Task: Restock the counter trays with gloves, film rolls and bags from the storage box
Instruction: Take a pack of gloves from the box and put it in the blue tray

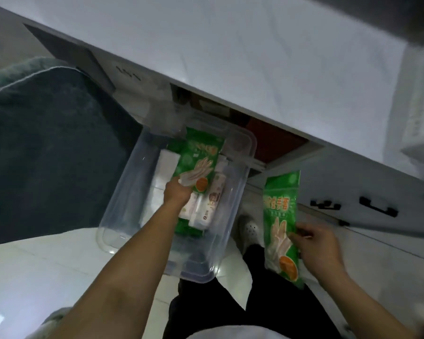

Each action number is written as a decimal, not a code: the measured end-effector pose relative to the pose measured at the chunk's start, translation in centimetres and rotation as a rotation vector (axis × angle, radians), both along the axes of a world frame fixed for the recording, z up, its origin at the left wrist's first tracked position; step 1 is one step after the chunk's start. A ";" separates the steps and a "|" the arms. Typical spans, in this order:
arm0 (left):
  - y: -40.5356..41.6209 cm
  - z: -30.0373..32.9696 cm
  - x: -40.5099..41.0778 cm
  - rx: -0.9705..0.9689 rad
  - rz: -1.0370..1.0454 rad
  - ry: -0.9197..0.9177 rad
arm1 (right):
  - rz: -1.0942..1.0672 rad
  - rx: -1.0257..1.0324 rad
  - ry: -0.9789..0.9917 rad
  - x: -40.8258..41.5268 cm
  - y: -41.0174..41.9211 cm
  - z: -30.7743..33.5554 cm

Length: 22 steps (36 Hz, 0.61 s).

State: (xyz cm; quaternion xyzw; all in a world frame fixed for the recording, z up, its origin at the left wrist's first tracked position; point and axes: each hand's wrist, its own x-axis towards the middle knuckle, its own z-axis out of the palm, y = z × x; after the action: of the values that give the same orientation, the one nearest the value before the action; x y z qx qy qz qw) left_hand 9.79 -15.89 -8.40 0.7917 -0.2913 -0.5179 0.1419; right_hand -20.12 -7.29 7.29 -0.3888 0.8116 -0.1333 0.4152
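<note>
A clear plastic storage box (123,199) stands on the floor below the white counter (255,64). Inside it lie a green glove pack (198,157), white film rolls (211,199) and flat white packs (164,172). My left hand (178,192) reaches into the box and grips the lower end of that green glove pack. To the right of the box, my right hand (316,243) holds a second green glove pack (280,223) upright in the air.
A dark teal cloth-covered object (47,148) fills the left side. White cabinet drawers with black handles (377,209) run along the right under the counter. An open cabinet space (267,135) shows behind the box. My legs and a white shoe (249,231) are below.
</note>
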 end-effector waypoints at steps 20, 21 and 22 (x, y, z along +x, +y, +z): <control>-7.4 -7.5 -1.4 0.087 -0.076 -0.311 | -0.241 0.040 0.060 0.7 6.6 -1.1; -7.6 -7.5 -1.1 0.084 -0.082 -0.285 | -0.246 0.031 0.056 0.7 6.6 -1.0; -7.7 -7.5 -0.7 0.078 -0.106 -0.266 | -0.253 0.023 0.047 0.7 6.5 -0.8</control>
State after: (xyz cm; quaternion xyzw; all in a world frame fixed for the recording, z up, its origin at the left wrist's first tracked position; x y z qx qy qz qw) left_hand 9.07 -23.57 -15.89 0.8418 -0.3283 -0.4262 0.0438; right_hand -19.44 -0.77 6.52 -0.2814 0.8652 -0.1664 0.3802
